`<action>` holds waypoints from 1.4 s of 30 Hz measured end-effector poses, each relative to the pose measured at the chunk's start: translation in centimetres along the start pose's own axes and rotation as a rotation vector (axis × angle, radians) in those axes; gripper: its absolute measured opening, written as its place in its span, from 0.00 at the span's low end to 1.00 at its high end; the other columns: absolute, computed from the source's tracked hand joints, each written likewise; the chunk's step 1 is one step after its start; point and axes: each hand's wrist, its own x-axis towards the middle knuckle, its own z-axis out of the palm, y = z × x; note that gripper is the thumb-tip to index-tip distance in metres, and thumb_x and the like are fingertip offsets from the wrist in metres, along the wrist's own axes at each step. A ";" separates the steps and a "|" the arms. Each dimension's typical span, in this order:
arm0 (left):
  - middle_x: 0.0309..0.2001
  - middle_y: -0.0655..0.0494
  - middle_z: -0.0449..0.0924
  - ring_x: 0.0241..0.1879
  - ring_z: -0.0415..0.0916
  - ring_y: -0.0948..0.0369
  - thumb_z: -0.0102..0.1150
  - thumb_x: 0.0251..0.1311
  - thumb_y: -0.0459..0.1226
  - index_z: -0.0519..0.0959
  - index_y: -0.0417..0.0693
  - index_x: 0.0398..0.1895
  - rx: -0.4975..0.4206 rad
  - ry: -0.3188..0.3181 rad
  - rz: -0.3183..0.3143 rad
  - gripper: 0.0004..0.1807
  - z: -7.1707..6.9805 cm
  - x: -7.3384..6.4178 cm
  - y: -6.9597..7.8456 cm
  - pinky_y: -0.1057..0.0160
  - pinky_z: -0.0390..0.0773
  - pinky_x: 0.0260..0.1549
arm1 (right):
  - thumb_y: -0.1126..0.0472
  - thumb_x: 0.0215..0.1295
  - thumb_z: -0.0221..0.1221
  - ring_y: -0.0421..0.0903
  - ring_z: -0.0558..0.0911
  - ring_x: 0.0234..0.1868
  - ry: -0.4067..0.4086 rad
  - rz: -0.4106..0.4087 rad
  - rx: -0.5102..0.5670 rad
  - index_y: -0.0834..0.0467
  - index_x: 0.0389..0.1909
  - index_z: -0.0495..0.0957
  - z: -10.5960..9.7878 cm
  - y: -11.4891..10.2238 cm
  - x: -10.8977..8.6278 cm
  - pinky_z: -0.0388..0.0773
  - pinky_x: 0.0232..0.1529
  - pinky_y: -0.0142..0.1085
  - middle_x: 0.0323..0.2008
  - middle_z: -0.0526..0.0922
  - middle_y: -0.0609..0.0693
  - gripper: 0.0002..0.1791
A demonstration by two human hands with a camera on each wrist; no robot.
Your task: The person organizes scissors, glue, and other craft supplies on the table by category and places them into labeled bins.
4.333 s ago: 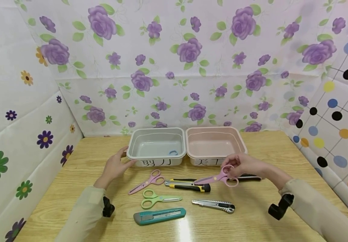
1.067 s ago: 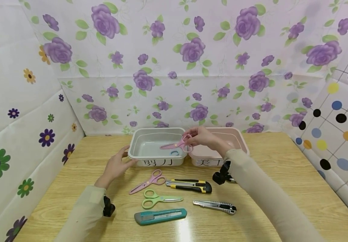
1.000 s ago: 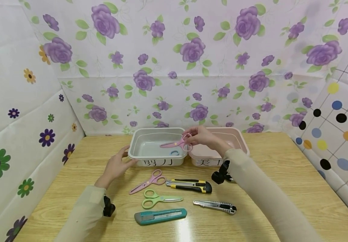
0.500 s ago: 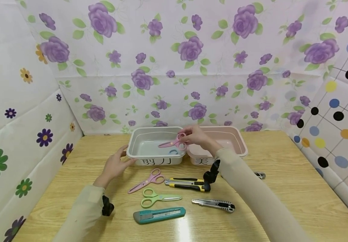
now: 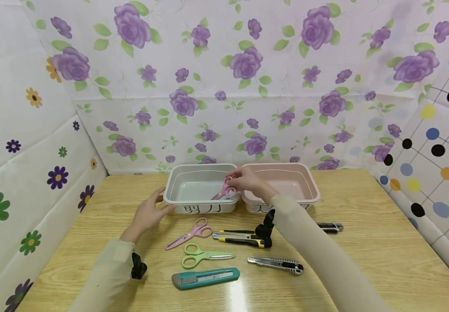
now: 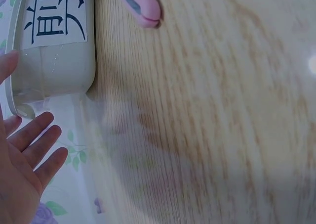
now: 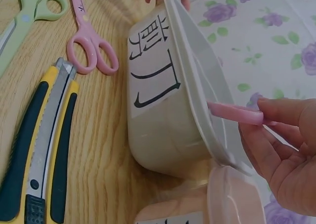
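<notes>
In the head view, the pink scissors (image 5: 224,190) held in the right hand (image 5: 244,180) had tipped since half a second earlier: they were lying nearly level above the gray bin (image 5: 193,175) then, and now the blades slanted down into it while the hand had shifted slightly leftward. That brought the scissors partly inside the bin's walls, so setting them in looked close to done, though they were not yet let go.

The right hand pinched one handle between thumb and fingers, just above the bin's end beside the pink bin (image 5: 286,188). The left hand (image 5: 149,214) had not moved from the gray bin's far end; its fingers were spread and its thumb touched the rim, gripping nothing tightly.

The scissors were pastel pink, with rounded finger loops and slim blades in a matching pink. In the right wrist view the handle appeared edge-on, smooth and slightly glossy, crossing the rim line; whether the tips touched the bin's floor could not be told. A similar pink pair (image 5: 187,237) lay on the tabletop (image 5: 341,193) in front, near the green scissors (image 5: 204,255).
</notes>
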 end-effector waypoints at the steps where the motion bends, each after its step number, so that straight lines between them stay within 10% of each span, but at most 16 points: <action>1: 0.54 0.38 0.73 0.54 0.69 0.42 0.55 0.54 0.58 0.56 0.41 0.67 0.000 0.001 -0.001 0.44 0.0 0.0 -0.1 0.39 0.67 0.47 | 0.68 0.61 0.55 0.40 0.76 0.27 0.002 -0.007 -0.002 0.71 0.51 0.72 0.1 0.1 0.1 0.77 0.30 0.30 0.33 0.78 0.56 0.18; 20: 0.54 0.38 0.73 0.53 0.69 0.43 0.55 0.53 0.58 0.56 0.41 0.67 0.011 0.016 0.008 0.45 0.4 0.1 -0.8 0.39 0.68 0.47 | 0.75 0.60 0.51 0.49 0.79 0.34 0.055 -0.045 0.052 0.77 0.51 0.68 1.5 0.0 -0.3 0.79 0.40 0.39 0.38 0.74 0.67 0.18; 29: 0.54 0.38 0.72 0.54 0.69 0.43 0.55 0.54 0.58 0.56 0.42 0.67 -0.002 0.012 0.010 0.45 0.6 0.1 -0.8 0.39 0.67 0.47 | 0.67 0.56 0.61 0.49 0.78 0.43 0.124 -0.243 0.012 0.62 0.50 0.76 1.0 6.3 4.8 0.77 0.40 0.36 0.43 0.78 0.56 0.18; 42: 0.54 0.38 0.73 0.53 0.70 0.43 0.55 0.54 0.57 0.55 0.42 0.67 0.002 0.015 0.008 0.44 0.2 0.1 -0.5 0.40 0.69 0.46 | 0.71 0.60 0.54 0.57 0.77 0.45 0.129 -0.223 -0.021 0.74 0.50 0.70 0.5 -1.0 -1.4 0.75 0.44 0.37 0.44 0.75 0.68 0.17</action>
